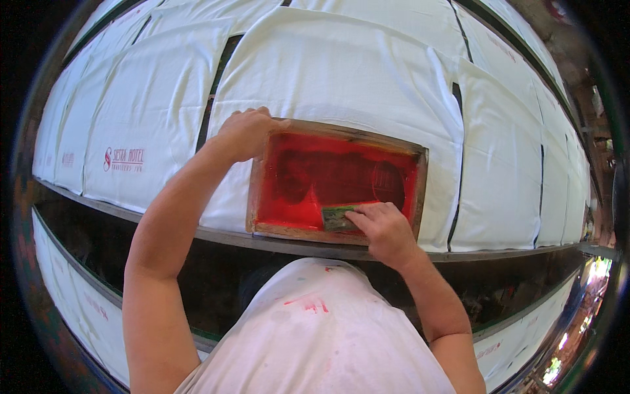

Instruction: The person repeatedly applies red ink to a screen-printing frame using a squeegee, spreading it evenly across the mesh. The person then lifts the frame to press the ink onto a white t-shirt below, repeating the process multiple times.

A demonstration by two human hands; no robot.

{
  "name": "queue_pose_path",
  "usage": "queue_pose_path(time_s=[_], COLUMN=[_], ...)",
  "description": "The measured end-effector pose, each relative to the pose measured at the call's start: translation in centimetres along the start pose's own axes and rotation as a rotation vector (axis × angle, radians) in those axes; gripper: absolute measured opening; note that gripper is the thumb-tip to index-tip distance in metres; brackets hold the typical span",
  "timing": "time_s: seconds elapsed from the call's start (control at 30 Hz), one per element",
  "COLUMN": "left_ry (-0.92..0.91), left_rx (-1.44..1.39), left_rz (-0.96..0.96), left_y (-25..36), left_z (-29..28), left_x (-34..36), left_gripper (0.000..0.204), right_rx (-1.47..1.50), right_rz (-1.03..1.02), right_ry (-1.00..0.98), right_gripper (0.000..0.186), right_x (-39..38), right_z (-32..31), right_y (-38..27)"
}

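Stretched from nine o'clock round to three and bowed by the lens, one long table [472, 256] with a dark near edge. Along the lower rim, at seven and five o'clock, one second cloth-covered surface [79, 295], partly hidden. Laid side by side on the long table, at least five white cloths [164, 111] with narrow dark gaps between; exact count impossible toward the curved sides. At six o'clock, one white shirt [315, 348] with several red smears [312, 304] on the front. Reaching in from seven and five o'clock, two bare forearms.

Just above the centre, flat on one white cloth near the table's edge, one wooden frame [338, 239], four-sided and slightly tilted clockwise. Inside, one screen with red ink [308, 167] over most of it, darker through the middle, and one faint round emblem [388, 181] toward the frame's three o'clock side.

At the frame's ten o'clock corner, one left hand [246, 133], fingers curled over the wood, thumb hidden. Near its five o'clock side, one right hand [382, 228], fingers closed on one flat greenish squeegee [335, 220], set close to the lower wooden edge. On one cloth at nine o'clock, one clear red print [123, 159].
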State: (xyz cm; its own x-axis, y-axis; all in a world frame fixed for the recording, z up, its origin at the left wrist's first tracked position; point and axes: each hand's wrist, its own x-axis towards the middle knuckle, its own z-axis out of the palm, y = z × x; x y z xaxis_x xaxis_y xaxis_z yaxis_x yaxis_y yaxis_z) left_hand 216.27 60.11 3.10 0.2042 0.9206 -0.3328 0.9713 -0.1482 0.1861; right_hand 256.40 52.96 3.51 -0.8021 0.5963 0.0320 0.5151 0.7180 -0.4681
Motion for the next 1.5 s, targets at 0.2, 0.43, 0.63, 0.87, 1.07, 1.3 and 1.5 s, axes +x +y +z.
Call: queue_pose_path(time_s=[0.2, 0.43, 0.63, 0.87, 1.07, 1.3, 1.5], left_ry=[0.002, 0.056, 0.023, 0.028, 0.004, 0.013, 0.015], left_rx=[0.042, 0.0, 0.013, -0.036, -0.039, -0.001, 0.043], left_rz=[0.008, 0.003, -0.024, 0.012, 0.013, 0.046, 0.135], left_y=[0.5, -0.2, 1.0, 0.3, 0.4, -0.1, -1.2], left_z=[0.1, 1.2, 0.2, 0.1, -0.6, -0.1, -0.3], left_x=[0.5, 0.3, -0.2, 0.1, 0.0, 0.3, 0.0], left_gripper=[0.087, 0.081, 0.08, 0.088, 0.091, 0.097, 0.072], right_rx=[0.008, -0.054, -0.141, -0.056, 0.017, -0.319, -0.345], right_rz=[0.041, 0.055, 0.037, 0.076, 0.344, 0.89, 0.978], right_ry=[0.076, 0.136, 0.103, 0.146, 0.257, 0.438, 0.389], right_gripper=[0.046, 0.048, 0.042, 0.043, 0.041, 0.039, 0.039], right_x=[2.6, 3.6, -1.9, -5.5, -4.0, -0.4, 3.6], right_z=[-4.3, -3.7, -0.9, -0.3, -1.3, 1.5, 2.9], right_y=[8.1, 10.5, 7.1, 2.8, 1.8, 1.6, -0.7])
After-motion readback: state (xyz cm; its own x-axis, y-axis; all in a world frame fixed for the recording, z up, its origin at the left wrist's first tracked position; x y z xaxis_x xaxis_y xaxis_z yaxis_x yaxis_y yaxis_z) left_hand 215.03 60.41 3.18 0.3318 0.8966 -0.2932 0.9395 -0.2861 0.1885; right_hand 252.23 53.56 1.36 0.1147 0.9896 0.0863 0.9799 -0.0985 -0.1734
